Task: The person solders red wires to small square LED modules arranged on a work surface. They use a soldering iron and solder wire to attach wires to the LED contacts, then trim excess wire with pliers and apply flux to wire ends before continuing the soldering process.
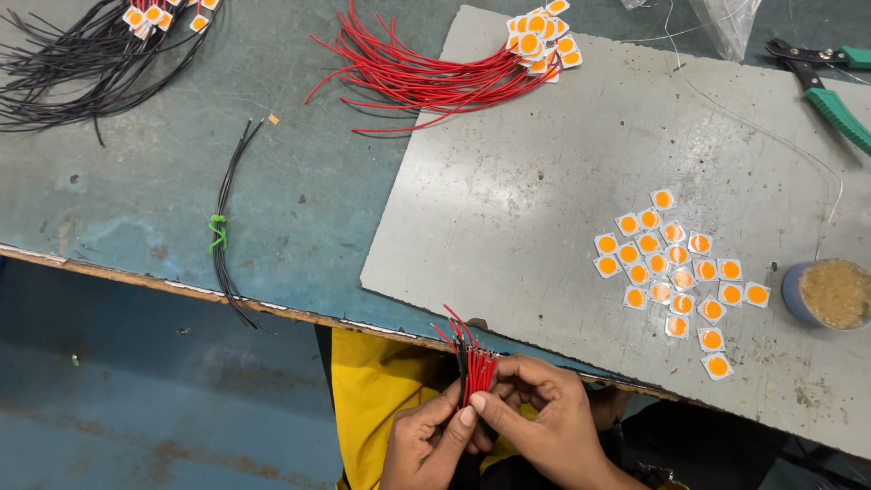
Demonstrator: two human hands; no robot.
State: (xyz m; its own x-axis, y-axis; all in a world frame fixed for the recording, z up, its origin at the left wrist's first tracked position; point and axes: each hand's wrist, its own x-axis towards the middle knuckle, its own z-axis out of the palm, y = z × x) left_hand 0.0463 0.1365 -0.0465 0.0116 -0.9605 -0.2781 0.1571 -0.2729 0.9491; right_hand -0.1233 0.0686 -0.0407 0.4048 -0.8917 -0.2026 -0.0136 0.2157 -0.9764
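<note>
- Currently, left hand (428,442) and right hand (535,417) are both pinching a bundle of red wires (474,367), fingers closed.
- Orange-centred square chips (676,272) are lying scattered on the grey board (526,200).

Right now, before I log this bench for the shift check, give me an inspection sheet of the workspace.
Surface: worn blue-green table with a grey board laid on it.
Job's things: short bundle of red wires, pinched by both hands at the table edge.
Clutter: loose square orange chips on the board; green-handled cutters; small cup of yellowish paste; clear plastic bag.
Grippers: left hand and right hand, both closed on the bundle.
Cables: red wires with chips attached; black wires with chips; tied black bundle overhanging the edge.
Surroundings: blue floor; yellow cloth on the lap.
</note>
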